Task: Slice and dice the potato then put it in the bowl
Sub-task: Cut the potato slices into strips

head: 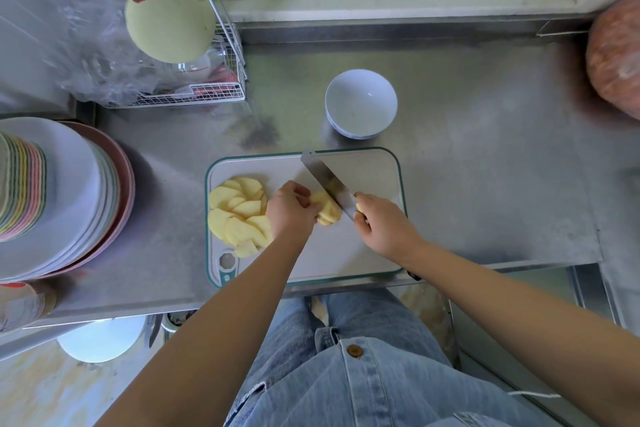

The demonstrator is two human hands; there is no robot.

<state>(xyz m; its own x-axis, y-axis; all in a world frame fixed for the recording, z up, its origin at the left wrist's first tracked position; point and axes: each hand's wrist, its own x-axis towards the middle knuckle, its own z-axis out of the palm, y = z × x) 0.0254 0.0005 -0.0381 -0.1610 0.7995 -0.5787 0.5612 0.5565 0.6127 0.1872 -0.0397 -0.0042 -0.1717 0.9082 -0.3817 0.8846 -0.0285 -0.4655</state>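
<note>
A white cutting board (pixel 367 253) with a teal rim lies on the steel counter. Several pale yellow potato slices (pixel 239 210) are fanned out on its left side. My left hand (pixel 289 210) holds a small stack of potato slices (pixel 327 210) at the board's middle, fingers curled over it. My right hand (pixel 377 224) grips the yellow handle of a knife (pixel 329 184), whose blade lies against the right side of that stack, tip pointing to the far left. A white bowl (pixel 360 104) stands empty just beyond the board.
Stacked plates (pixel 65 198) fill the counter's left side. A wire rack (pixel 207 90) with glassware and a green round lid stands at the back left. A reddish round object (pixel 614 55) sits at the far right. The counter's front edge runs just below the board.
</note>
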